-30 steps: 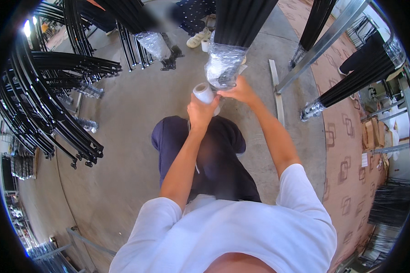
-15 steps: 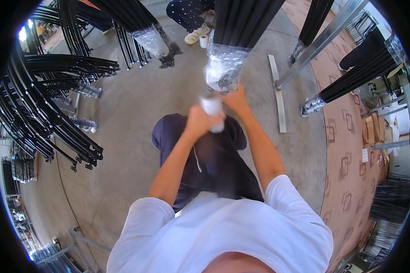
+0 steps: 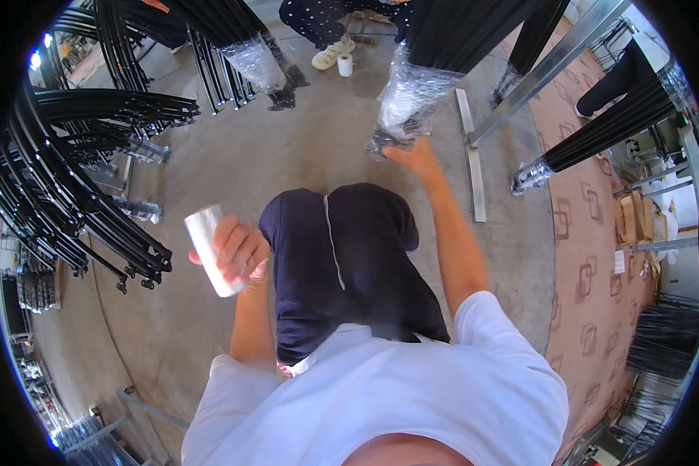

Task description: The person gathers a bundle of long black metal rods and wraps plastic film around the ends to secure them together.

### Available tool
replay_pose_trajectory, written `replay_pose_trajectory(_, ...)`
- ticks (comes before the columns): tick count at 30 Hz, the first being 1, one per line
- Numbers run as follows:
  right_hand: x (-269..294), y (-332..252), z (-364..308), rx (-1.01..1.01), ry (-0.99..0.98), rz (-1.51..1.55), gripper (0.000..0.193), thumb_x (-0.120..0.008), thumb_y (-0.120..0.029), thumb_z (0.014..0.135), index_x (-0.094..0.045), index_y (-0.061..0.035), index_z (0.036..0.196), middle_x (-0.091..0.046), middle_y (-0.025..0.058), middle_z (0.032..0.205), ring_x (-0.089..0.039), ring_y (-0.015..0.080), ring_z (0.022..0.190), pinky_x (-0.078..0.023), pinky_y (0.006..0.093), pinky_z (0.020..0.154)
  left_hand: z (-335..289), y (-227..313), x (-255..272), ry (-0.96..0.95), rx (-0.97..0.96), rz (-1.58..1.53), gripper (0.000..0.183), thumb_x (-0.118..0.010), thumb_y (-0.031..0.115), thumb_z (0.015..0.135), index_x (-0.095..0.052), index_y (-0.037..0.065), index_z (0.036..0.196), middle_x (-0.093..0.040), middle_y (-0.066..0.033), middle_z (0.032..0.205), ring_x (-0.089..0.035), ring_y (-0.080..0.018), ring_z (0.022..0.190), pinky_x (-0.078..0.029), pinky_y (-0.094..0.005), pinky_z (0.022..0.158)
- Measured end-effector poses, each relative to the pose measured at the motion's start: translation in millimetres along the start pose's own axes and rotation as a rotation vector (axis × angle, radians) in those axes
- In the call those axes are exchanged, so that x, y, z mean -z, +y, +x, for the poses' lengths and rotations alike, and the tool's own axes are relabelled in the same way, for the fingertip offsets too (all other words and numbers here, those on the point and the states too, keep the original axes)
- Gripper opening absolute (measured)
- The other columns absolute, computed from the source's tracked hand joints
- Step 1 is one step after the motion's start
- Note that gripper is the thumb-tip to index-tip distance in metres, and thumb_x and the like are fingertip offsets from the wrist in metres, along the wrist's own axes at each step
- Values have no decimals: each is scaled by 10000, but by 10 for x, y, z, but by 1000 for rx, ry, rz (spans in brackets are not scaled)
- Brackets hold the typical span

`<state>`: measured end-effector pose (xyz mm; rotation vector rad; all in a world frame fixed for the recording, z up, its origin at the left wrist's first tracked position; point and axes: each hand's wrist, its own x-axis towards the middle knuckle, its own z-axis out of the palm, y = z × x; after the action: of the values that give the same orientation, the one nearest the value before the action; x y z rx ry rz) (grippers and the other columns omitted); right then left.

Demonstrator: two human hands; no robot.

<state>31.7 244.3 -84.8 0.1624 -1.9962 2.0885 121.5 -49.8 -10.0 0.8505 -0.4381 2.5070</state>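
Note:
My left hand [image 3: 241, 250] is closed around a white roll of stretch film [image 3: 204, 237], held out to the left of my knees. Ahead of me, a thick bundle of black tubes [image 3: 474, 35] slants down, its lower end covered in clear stretch film [image 3: 412, 97]. My right hand [image 3: 418, 161] grips the lowest tip of that wrapped end, thumb in front. Its other fingers are partly hidden by the bundle. No film strand shows between the roll and the bundle.
Other wrapped black tube bundles stand at the upper left [image 3: 252, 66] and right [image 3: 598, 136]. Curved black frames [image 3: 78, 179] crowd the left. A metal stand foot [image 3: 474, 175] lies right of my hand. Another person's shoe [image 3: 334, 54] is beside a second white roll [image 3: 345, 65].
My left hand has swung the film roll away from the bundle, down to the left. The wrapped end has shifted slightly right, and my right hand has moved with it.

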Motion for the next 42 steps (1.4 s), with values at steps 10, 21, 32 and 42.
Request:
replay_pose_trajectory(10,-147,650,294,343,370,-642,600,-690,-216,624,-412,65,1076,-511,194,1024,-495,344,933,-340,385,875,-263,-130,629,402,252,22,472,-661,390,671,-362,79,862,-422,-31,689,-475,-152,542,-418,-286,506)
replay_pose_trajectory(21,-758,338,215,270,626,-584,433,-506,-116,759,-357,93,1107,-407,290,1074,-412,426,966,-351,415,841,1053,-117,1273,664,95,981,557,-513,397,755,-420,2,1136,-533,-102,1011,-513,-161,887,-424,-276,778)
replay_pose_trajectory(32,-665,177,-112,280,276,-613,592,-458,64,685,-267,64,1245,-188,292,1314,-316,418,1153,-310,384,930,1408,-672,1512,564,428,811,514,-525,385,695,-482,-2,1031,-515,-112,1015,-470,-239,996,-301,-327,951)
replay_pose_trajectory(42,-34,-211,210,-56,677,-289,595,-436,46,676,-327,0,1258,-407,195,1235,-428,280,1118,-374,314,871,1497,-803,1544,475,510,1006,696,-487,359,744,-272,-44,1269,-319,-126,1324,-289,-246,1229,-195,-317,1007)
